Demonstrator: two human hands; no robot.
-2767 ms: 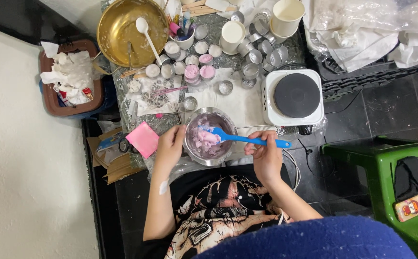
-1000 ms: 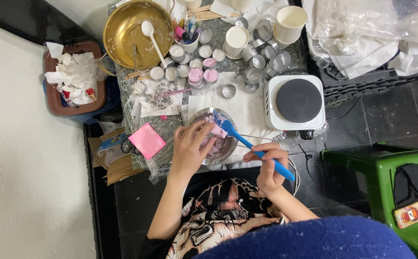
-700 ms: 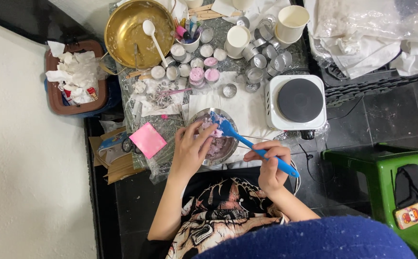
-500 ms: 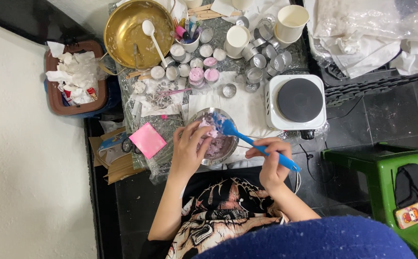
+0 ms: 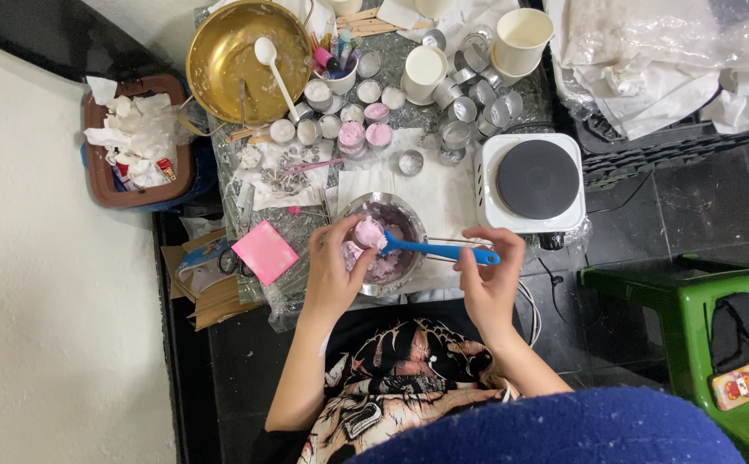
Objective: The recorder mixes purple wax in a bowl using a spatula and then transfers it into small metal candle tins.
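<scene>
- Blue spatula (image 5: 430, 250) lies nearly level over the near edge of the table (image 5: 409, 60); the right hand (image 5: 488, 277) has its fingers closed round the handle end.
- The spatula's head carries a lump of pink wax (image 5: 369, 234) over the steel bowl (image 5: 404, 216), which sits at the table's near edge.
- The left hand (image 5: 333, 268) is at the bowl's left rim, fingers curled and touching the wax on the spatula; whether it also grips the bowl cannot be told.
- Just left of that hand, a pink pad (image 5: 263, 252) lies at the near left corner.
- A white hotplate (image 5: 529, 183) with a dark disc stands at the right edge, near the bowl.
- Farther in, small tins (image 5: 366, 135) of pink and white wax sit mid-table.
- A brass bowl (image 5: 220, 60) with a white spoon (image 5: 273, 69) fills the far left corner; white cups (image 5: 519, 39) stand at the far edge.
- A brown bin (image 5: 130, 142) of tissue sits off the table's left side.
</scene>
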